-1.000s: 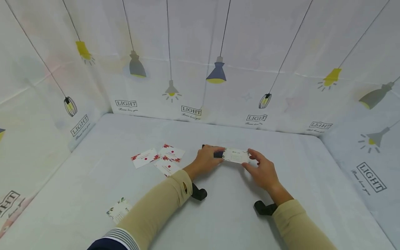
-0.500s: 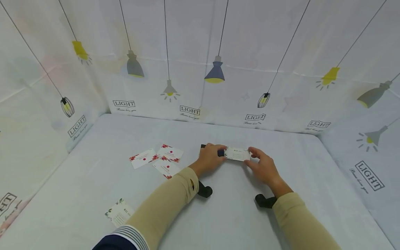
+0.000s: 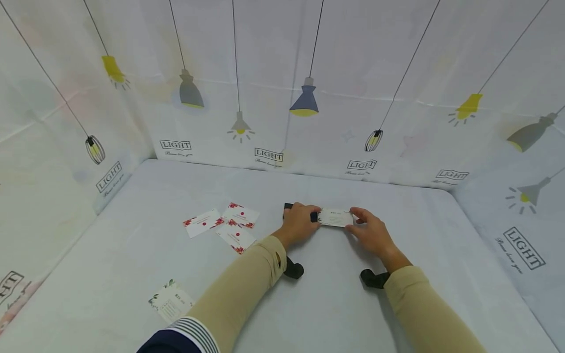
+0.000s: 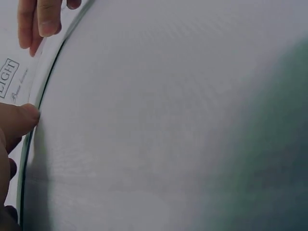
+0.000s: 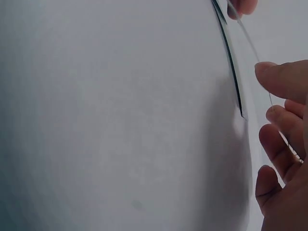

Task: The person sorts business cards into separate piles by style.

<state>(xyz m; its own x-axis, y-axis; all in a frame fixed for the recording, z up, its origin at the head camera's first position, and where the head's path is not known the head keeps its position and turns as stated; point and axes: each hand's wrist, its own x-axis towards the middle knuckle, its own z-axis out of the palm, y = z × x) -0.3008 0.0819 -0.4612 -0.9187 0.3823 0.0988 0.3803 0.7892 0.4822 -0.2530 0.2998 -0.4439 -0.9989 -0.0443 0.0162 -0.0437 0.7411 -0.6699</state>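
Near the table's middle, my left hand grips a flat dark piece; most of it is hidden behind the hand, so its kind is unclear. My right hand pinches the right end of a white card with small print and leafy corners. The card's left end meets the dark piece by my left fingertips. In the right wrist view, the card appears edge-on between my right thumb and fingers, beside the piece's dark edge. The left wrist view shows my left thumb at that edge.
Three white cards with red prints, among them a lower one, lie overlapping or close together on the white-covered table. A leaf-printed card lies at front left, partly under my left sleeve. A lamp-printed cloth rises behind the table.
Both hands stay almost in place with the card and dark piece. My left forearm has shifted slightly right, uncovering more of the leaf-printed card on the table.
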